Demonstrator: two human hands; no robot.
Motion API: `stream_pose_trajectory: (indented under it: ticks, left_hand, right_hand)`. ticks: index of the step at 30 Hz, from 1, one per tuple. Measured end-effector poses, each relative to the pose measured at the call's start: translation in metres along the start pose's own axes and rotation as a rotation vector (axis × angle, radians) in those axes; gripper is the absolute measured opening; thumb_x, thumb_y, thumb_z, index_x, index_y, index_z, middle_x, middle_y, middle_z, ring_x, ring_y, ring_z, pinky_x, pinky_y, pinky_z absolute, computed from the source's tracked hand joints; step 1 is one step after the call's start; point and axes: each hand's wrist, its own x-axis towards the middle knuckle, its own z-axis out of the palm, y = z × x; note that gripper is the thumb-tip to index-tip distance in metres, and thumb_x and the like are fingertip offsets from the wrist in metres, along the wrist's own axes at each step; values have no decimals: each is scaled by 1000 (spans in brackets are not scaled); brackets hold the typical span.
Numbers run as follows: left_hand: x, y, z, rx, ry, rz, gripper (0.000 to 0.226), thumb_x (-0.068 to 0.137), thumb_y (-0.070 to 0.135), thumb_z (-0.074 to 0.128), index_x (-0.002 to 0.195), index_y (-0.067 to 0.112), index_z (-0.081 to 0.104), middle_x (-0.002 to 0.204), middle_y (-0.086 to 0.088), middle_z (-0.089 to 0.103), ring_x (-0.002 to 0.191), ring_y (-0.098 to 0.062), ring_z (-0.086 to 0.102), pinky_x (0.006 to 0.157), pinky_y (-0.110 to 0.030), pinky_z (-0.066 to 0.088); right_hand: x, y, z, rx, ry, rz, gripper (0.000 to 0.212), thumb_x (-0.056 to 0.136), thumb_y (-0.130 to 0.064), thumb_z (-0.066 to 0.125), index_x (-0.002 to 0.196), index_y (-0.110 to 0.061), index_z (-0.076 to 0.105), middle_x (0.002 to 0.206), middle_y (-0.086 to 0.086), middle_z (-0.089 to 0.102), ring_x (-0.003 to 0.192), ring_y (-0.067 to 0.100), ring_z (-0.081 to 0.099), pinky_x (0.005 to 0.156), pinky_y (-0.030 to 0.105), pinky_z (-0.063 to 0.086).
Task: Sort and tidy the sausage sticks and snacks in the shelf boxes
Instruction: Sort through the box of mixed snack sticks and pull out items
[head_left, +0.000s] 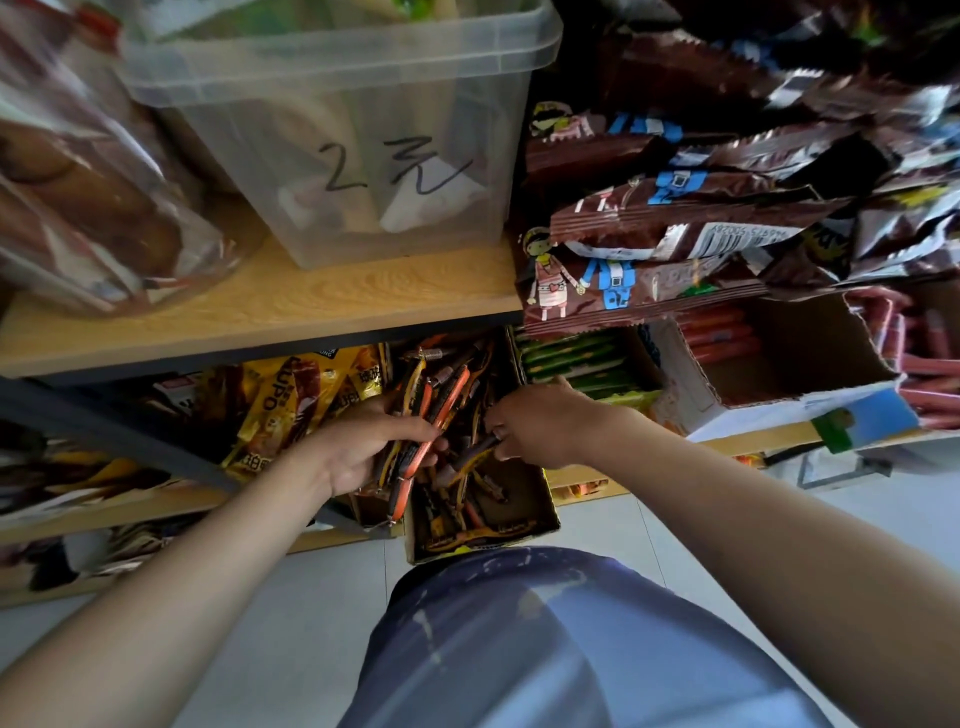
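A brown cardboard box (540, 519) on the lower shelf holds several thin sausage sticks in orange, yellow and dark wrappers. My left hand (363, 452) grips a bundle of these sausage sticks (423, 415) over the box's left side. My right hand (540, 426) pinches a single dark stick (480, 449) just right of the bundle. Loose sticks (467, 514) lie in the box bottom.
A clear plastic bin (343, 119) marked "2元" sits on the wooden shelf (260, 306) above. Yellow snack bags (291, 400) lie left of the box, green packs (576, 358) and a box of red sausages (779, 358) to the right. Brown snack packets (675, 218) pile upper right.
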Motion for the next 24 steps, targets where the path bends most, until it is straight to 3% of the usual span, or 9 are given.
stream_pose_trajectory:
  ticks: [3,6,8,11,15,20,22,24]
  left_hand:
    - [0,-5,-3,-148,34,-12,57,45,22,94,95,7,72,94,-16,73,79,-23,72,74,-36,58]
    - [-1,-7,1,-281,146,43,13,78,13,72,90,9,68,89,-9,73,76,-19,72,73,-38,54]
    - [0,-6,5,-322,216,53,6,88,8,62,90,9,67,84,-6,73,73,-18,71,69,-36,52]
    - [1,-7,14,-400,278,16,7,86,7,65,91,9,68,84,-9,72,80,-23,67,72,-38,52]
    - [2,-14,31,-470,249,-42,35,72,6,72,107,4,65,86,-13,72,83,-26,67,71,-39,51]
    - [5,-10,55,-555,194,-79,12,86,5,63,97,4,68,81,-12,71,70,-25,69,69,-40,51]
    - [6,-8,57,-601,157,-46,16,81,9,66,97,7,70,81,-10,73,68,-23,69,70,-38,51]
    - [7,-9,55,-603,134,-1,26,76,17,71,101,10,71,89,-9,73,80,-23,69,80,-37,52]
  right_hand:
    - [-10,-4,-3,254,-97,-6,26,104,-38,47,104,-14,56,98,3,56,93,23,55,76,34,41]
    - [-18,-6,4,413,-131,63,33,106,-38,42,113,-9,57,92,3,55,81,18,53,62,27,38]
    - [-20,-5,7,514,-107,126,35,107,-38,40,118,-8,56,93,1,55,77,15,49,57,22,34]
    - [-20,-1,8,615,-33,218,33,107,-37,38,108,-9,56,100,11,65,78,20,56,64,28,42]
    - [-13,3,9,779,134,301,34,107,-34,38,105,-5,56,92,14,62,74,23,55,69,36,44]
    - [-8,-19,16,810,100,153,25,105,-37,42,105,-14,51,86,4,61,65,12,53,59,28,41]
    - [-8,-21,19,804,111,135,25,103,-40,45,106,-17,52,82,-2,58,65,9,54,58,26,40]
    - [-8,-22,19,789,87,120,26,102,-43,47,103,-18,54,84,1,61,69,13,57,62,30,44]
